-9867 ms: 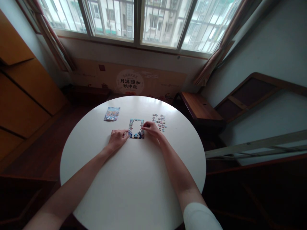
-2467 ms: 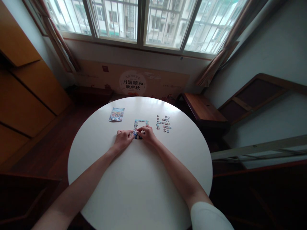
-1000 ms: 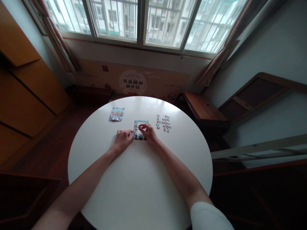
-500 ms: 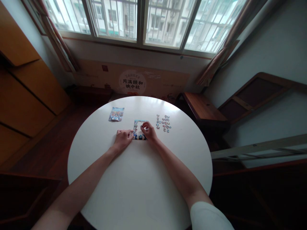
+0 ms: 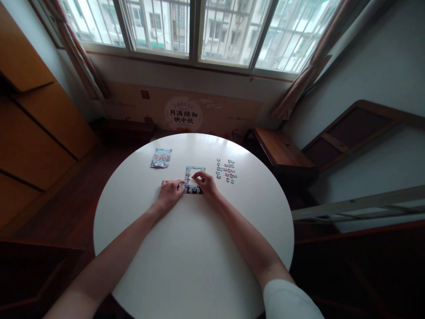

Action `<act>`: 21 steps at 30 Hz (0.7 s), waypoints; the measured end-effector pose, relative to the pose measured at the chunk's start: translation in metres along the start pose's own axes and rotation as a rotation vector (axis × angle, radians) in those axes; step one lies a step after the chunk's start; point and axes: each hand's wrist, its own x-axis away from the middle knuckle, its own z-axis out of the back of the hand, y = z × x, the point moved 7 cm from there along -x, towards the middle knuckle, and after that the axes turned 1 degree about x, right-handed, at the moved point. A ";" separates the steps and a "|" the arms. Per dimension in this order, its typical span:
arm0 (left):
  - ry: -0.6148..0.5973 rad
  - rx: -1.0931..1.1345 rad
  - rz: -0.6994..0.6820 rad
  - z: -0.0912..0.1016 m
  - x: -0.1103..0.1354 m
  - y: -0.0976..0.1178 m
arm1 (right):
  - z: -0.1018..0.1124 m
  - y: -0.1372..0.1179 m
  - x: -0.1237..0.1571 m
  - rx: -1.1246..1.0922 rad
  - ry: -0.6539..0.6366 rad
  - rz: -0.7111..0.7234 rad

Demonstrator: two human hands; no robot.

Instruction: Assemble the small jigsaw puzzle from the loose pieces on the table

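Observation:
A small jigsaw puzzle point(image 5: 187, 179) lies partly assembled on the white round table point(image 5: 186, 248), with a bordered frame around a pale, bare middle. My left hand point(image 5: 171, 191) rests palm down at the puzzle's left edge, fingers stretched out and touching it. Over the right part of the puzzle is my right hand point(image 5: 206, 182), thumb and forefinger pinched on a puzzle piece above the pale middle. The fingers mostly hide that piece. Several loose puzzle pieces point(image 5: 229, 170) are spread out to the right of this hand.
A colourful picture packet point(image 5: 161, 158) lies at the table's back left. Beyond the table are a printed cardboard panel point(image 5: 219, 106) under the window and a wooden bench point(image 5: 282, 148) at the right. An orange cabinet point(image 5: 43, 115) stands at the left.
My right hand's fingertips have shifted slightly left and down over the puzzle's pale middle. My left hand, the packet and the loose pieces have stayed put.

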 end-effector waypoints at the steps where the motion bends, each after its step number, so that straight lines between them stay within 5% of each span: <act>1: 0.003 0.001 -0.003 0.000 0.000 0.000 | 0.000 -0.001 0.000 0.012 0.001 0.016; 21: 0.008 0.004 -0.005 0.001 0.000 0.001 | 0.003 -0.002 -0.002 0.082 0.011 0.079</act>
